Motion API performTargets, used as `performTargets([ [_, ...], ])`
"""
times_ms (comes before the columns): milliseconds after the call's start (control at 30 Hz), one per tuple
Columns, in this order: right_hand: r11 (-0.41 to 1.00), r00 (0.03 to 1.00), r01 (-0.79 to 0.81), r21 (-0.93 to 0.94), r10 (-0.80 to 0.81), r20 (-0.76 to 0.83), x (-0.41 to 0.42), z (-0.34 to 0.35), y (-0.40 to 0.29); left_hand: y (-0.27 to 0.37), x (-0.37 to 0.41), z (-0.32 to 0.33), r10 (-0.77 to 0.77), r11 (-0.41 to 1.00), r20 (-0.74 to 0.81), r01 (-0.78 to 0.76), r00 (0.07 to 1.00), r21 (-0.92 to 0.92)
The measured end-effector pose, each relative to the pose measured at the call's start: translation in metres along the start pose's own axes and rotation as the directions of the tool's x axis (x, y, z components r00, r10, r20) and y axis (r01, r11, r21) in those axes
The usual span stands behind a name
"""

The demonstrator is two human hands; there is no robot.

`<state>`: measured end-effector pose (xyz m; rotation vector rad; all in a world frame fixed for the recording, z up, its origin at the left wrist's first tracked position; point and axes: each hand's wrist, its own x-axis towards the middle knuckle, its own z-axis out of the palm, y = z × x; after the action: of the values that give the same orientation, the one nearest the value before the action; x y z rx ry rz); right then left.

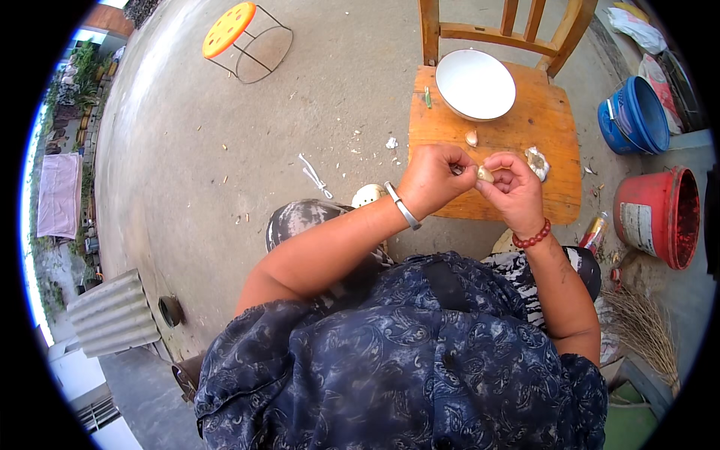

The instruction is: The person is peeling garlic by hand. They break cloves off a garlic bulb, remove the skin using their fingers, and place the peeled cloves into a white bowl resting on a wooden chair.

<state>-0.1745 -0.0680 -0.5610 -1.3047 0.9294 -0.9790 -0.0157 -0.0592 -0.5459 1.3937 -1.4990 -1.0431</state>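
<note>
Both my hands meet above the front part of a wooden chair seat (pixel 506 202). A pale garlic clove (pixel 484 174) is pinched between the thumb and fingers of my right hand (pixel 514 188). My left hand (pixel 439 177), with a silver bangle at the wrist, has its fingertips against the clove's left side; whether it grips the clove or a bit of skin is hidden. Beyond my hands lies an unpeeled garlic clove (pixel 471 138). A partial garlic bulb (pixel 537 163) rests to the right. Further back on the seat stands a white bowl (pixel 476 84), with a small green piece (pixel 428 97) beside it.
A blue bucket (pixel 619 124) and a red bucket (pixel 641 219) stand right of the chair, with a twig broom (pixel 644 332) nearer. An orange-topped stool (pixel 229 29) stands at the far left. White string (pixel 315 175) and scraps lie on the concrete floor (pixel 185 185).
</note>
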Motion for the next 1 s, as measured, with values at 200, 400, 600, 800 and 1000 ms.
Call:
performTargets([
  [200, 0.996, 0.999, -0.035, 0.076, 0.034, 0.015, 0.0, -0.003, -0.001, 0.003, 0.002, -0.003, -0.138, 0.981, 0.065, 0.145, 0.988, -0.131],
  [400, 0.977, 0.992, -0.123, 0.171, 0.121, 0.022, 0.003, -0.009, -0.006, 0.005, 0.008, -0.013, -0.282, 0.923, 0.118, 0.303, 0.952, -0.239],
  [600, 0.906, 0.976, -0.213, 0.365, 0.211, 0.047, 0.005, -0.016, -0.009, 0.011, 0.029, -0.066, -0.223, 0.954, -0.026, 0.223, 0.975, 0.201],
  [800, 0.853, 0.973, -0.229, 0.469, 0.207, 0.098, 0.006, -0.018, -0.009, -0.013, 0.027, -0.08, 0.069, 0.41, -0.058, 0.024, 0.996, 0.912],
  [1000, 0.911, 0.989, -0.144, 0.386, 0.115, 0.097, 0.003, -0.014, -0.007, -0.004, 0.025, -0.056, -0.005, 0.767, 0.057, -0.033, 0.998, 0.641],
])
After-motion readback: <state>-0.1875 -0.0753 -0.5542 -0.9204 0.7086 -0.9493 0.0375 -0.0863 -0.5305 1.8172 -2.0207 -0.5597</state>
